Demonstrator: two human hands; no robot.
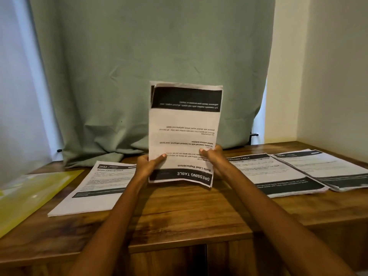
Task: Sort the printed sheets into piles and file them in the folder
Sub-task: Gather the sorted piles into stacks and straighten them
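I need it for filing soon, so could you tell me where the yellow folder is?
The yellow folder lies flat at the table's far left edge, beside the left pile of sheets.

Dim, warm light w/ daylight glow at left — soft focus, small print blurred, wide-angle edge stretch.

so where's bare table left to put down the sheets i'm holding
Bare wood lies in front of you, between the left pile and the two right piles, under the held sheets. The right side is crowded with overlapping piles; the yellow folder fills the far left.
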